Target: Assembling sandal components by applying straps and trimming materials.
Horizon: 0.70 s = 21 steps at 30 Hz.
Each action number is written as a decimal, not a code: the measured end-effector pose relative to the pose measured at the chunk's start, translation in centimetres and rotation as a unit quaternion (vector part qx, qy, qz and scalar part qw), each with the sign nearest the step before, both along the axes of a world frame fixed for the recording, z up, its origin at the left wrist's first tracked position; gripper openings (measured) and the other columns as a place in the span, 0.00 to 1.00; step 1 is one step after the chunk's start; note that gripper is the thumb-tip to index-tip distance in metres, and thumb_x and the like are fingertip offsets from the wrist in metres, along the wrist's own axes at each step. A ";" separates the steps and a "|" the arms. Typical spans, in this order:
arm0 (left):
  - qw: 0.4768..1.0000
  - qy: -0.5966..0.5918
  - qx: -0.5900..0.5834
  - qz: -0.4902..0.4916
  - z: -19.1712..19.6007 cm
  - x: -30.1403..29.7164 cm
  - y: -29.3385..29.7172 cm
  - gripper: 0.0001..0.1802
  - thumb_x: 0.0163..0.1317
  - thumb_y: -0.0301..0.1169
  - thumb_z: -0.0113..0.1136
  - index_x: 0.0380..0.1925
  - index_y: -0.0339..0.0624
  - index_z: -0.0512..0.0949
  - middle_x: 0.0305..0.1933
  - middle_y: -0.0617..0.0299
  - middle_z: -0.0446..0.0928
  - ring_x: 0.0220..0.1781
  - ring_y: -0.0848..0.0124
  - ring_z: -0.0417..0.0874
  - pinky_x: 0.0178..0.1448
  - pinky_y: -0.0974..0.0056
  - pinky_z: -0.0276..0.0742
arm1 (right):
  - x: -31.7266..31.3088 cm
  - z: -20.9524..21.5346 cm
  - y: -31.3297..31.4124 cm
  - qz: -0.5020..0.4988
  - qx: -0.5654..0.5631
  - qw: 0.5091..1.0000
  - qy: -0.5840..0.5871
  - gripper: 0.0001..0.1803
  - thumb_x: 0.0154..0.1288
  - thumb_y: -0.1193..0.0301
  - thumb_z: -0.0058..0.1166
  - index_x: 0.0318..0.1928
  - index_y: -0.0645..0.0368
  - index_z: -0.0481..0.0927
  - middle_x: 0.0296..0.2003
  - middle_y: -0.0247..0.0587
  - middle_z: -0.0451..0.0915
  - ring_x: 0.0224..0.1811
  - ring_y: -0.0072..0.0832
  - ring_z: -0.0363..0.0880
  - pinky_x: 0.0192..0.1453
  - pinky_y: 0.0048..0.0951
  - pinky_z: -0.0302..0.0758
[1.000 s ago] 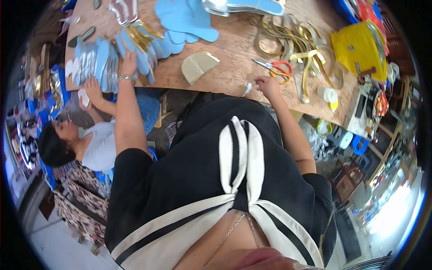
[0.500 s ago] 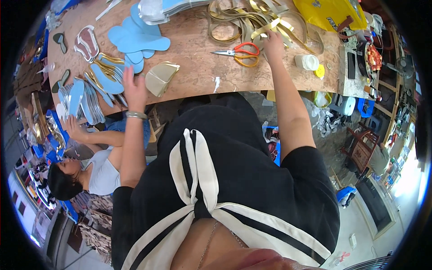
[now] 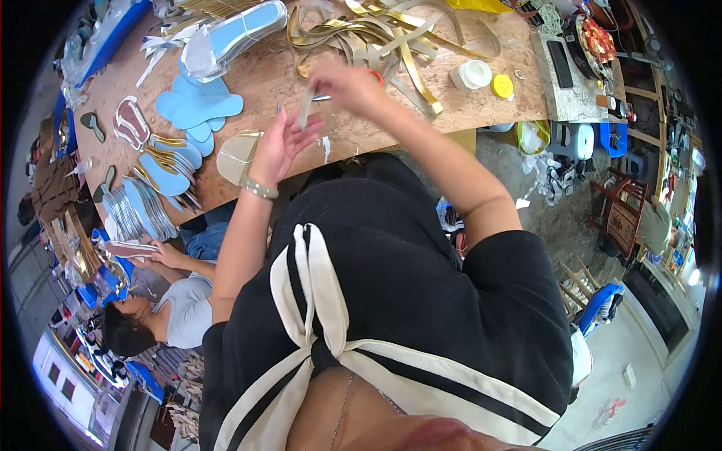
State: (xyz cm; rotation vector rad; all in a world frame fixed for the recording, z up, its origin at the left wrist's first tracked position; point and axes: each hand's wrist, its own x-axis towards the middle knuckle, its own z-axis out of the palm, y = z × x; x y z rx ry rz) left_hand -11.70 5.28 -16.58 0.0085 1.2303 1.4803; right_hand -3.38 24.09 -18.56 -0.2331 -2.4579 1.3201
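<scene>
My right hand [image 3: 342,86], slightly blurred, is over the middle of the wooden table with its fingers pinched on a short pale strip [image 3: 305,109] that hangs down. Just below it, my left hand [image 3: 284,143] is palm up, fingers spread, close to the strip's lower end; whether they touch I cannot tell. Scissors lie mostly hidden beneath my right hand, a bit of red handle [image 3: 377,76] showing. Beyond it spreads a tangled pile of gold and beige strips [image 3: 353,36]. A beige bundle of rounded pieces [image 3: 235,156] sits left of my left wrist.
Light blue insole shapes [image 3: 199,105] and gold- and silver-edged stacks [image 3: 143,207] cover the table's left side. A tied bundle [image 3: 241,34] lies at the back. A white jar [image 3: 472,75] and yellow lid [image 3: 502,86] stand right. At left, a co-worker [image 3: 177,312] holds a sole-shaped piece.
My right hand has come left from the strip pile, now with a strip. My left hand has moved right, away from the insole stacks. The view has shifted; the co-worker now holds a piece.
</scene>
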 end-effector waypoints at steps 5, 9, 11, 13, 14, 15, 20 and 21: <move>0.999 -0.017 0.036 0.019 1.2 1.2 4.5 0.25 0.71 0.42 0.38 0.59 0.35 0.65 0.53 0.51 0.74 0.51 0.65 0.78 0.53 0.64 0.76 | 3.1 1.6 -4.2 0.018 -0.029 0.995 0.093 0.07 0.51 0.74 0.58 0.33 0.54 0.77 0.32 0.35 0.79 0.34 0.38 0.78 0.38 0.34 0.76; 0.995 -0.039 0.077 0.046 0.8 2.6 4.8 0.22 0.64 0.22 0.43 0.60 0.35 0.64 0.50 0.52 0.75 0.44 0.68 0.80 0.52 0.67 0.77 | 5.8 1.0 -3.3 0.013 -0.048 0.997 0.066 0.06 0.52 0.78 0.58 0.32 0.58 0.78 0.34 0.37 0.77 0.35 0.33 0.78 0.36 0.28 0.75; 0.997 0.027 0.033 0.063 0.2 3.1 4.2 0.23 0.62 0.19 0.44 0.59 0.37 0.64 0.46 0.56 0.76 0.41 0.71 0.80 0.48 0.69 0.77 | 7.1 0.5 -2.7 -0.016 -0.126 0.990 0.067 0.07 0.52 0.77 0.59 0.34 0.56 0.79 0.35 0.36 0.78 0.35 0.31 0.79 0.36 0.27 0.75; 0.997 0.070 -0.001 0.038 0.8 4.3 4.0 0.23 0.62 0.19 0.45 0.59 0.38 0.65 0.44 0.58 0.76 0.40 0.73 0.79 0.46 0.70 0.77 | 8.0 -2.1 -1.5 -0.046 -0.057 0.988 0.135 0.06 0.56 0.77 0.56 0.35 0.58 0.79 0.34 0.36 0.78 0.33 0.26 0.79 0.36 0.25 0.75; 0.993 0.109 -0.034 0.011 1.0 4.8 3.9 0.23 0.62 0.20 0.45 0.59 0.39 0.65 0.41 0.60 0.75 0.39 0.74 0.79 0.44 0.71 0.76 | 8.5 -2.6 -1.1 -0.132 -0.286 0.949 0.017 0.07 0.56 0.77 0.56 0.37 0.61 0.79 0.32 0.37 0.79 0.30 0.25 0.79 0.34 0.24 0.75; 0.993 0.111 -0.035 0.015 0.7 5.1 3.6 0.23 0.62 0.20 0.45 0.59 0.39 0.65 0.41 0.60 0.75 0.39 0.74 0.79 0.44 0.71 0.76 | 8.9 -3.2 -0.8 -0.207 -0.492 0.839 -0.104 0.08 0.56 0.78 0.55 0.38 0.64 0.79 0.30 0.39 0.80 0.28 0.24 0.80 0.32 0.24 0.76; 0.973 0.226 -0.044 0.013 -1.3 7.6 2.6 0.21 0.62 0.22 0.49 0.56 0.40 0.69 0.42 0.63 0.74 0.42 0.76 0.77 0.44 0.73 0.73 | 8.0 -2.9 -1.7 -0.064 -0.545 0.831 -0.091 0.08 0.61 0.73 0.54 0.38 0.64 0.78 0.25 0.35 0.79 0.22 0.19 0.77 0.26 0.18 0.73; 0.972 0.229 -0.048 0.021 -1.3 8.1 2.3 0.21 0.62 0.22 0.49 0.56 0.40 0.69 0.42 0.63 0.74 0.42 0.76 0.77 0.44 0.73 0.73 | 8.0 -2.6 -1.8 -0.055 -0.546 0.831 -0.093 0.08 0.61 0.73 0.54 0.38 0.64 0.78 0.25 0.35 0.79 0.22 0.19 0.77 0.26 0.18 0.73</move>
